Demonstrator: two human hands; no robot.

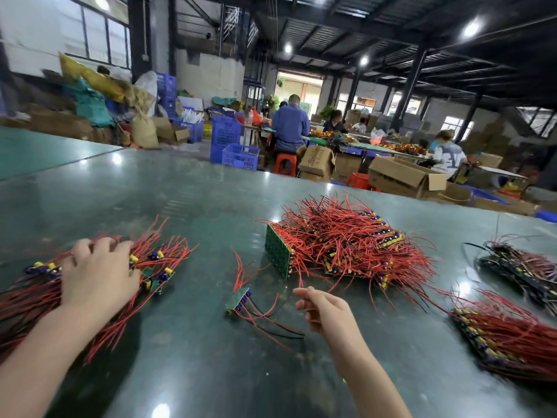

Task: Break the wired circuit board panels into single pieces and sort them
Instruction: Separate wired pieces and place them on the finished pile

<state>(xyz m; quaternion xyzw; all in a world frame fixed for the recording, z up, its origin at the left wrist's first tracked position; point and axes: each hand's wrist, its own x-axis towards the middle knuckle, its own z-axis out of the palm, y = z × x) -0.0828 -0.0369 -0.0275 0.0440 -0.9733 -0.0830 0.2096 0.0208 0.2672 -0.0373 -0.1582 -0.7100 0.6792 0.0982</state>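
My left hand (96, 273) rests palm down on a pile of single circuit boards (150, 267) with red wires at the left, fingers curved over the wires. My right hand (324, 309) hovers above the table (196, 191) near the middle, fingers loosely curled, holding nothing. A small strip of green boards (238, 301) with blue parts and red and black wires lies between my hands. Behind it lies a big heap of wired panels (346, 239), one green panel (278, 251) standing on edge at its left side.
A stack of panels with red wires (500, 333) lies at the right front, a darker stack (524, 267) behind it. Beyond the table's far edge are blue crates (238, 155), cardboard boxes (404, 176), red stools and seated people at other benches.
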